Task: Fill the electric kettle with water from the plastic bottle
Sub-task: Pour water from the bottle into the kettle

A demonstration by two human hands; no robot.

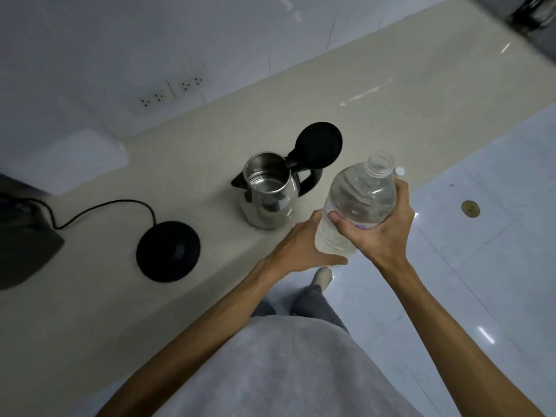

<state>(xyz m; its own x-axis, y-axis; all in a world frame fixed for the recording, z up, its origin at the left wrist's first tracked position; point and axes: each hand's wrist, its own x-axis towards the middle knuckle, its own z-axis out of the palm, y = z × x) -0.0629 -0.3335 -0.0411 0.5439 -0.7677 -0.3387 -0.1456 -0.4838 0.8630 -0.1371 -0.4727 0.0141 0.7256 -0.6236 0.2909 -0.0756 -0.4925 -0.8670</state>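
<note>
— Right hand (380,233) first: what is it doing?

— It is wrapped round the middle of the plastic bottle (358,206), thumb across the near side, fingers curled behind. A small white cap (400,171) shows at the fingertips, just beside the bottle's neck.

— And the left hand (296,245)?

— It cups the bottle's lower end from the left, palm against the base. So both hands carry the bottle, which is off the counter and tilted, its open mouth pointing up and away. Clear water shows inside it.

— Where is the electric kettle (267,194)?

— It stands upright on the pale counter (391,94), just left of the bottle and a little farther off, not touching it. Its black lid (319,144) is swung fully back, and the steel interior is open to view. The spout points left, the handle right.

— Anything else on the counter?

— The round black kettle base (168,251) lies well to the left of the kettle and nearer, apart from it. Its cord (102,207) runs left toward a dark object (24,233) at the frame's edge. White sockets (171,90) sit in the wall beyond. The person's grey shirt (285,371) fills the near foreground.
</note>
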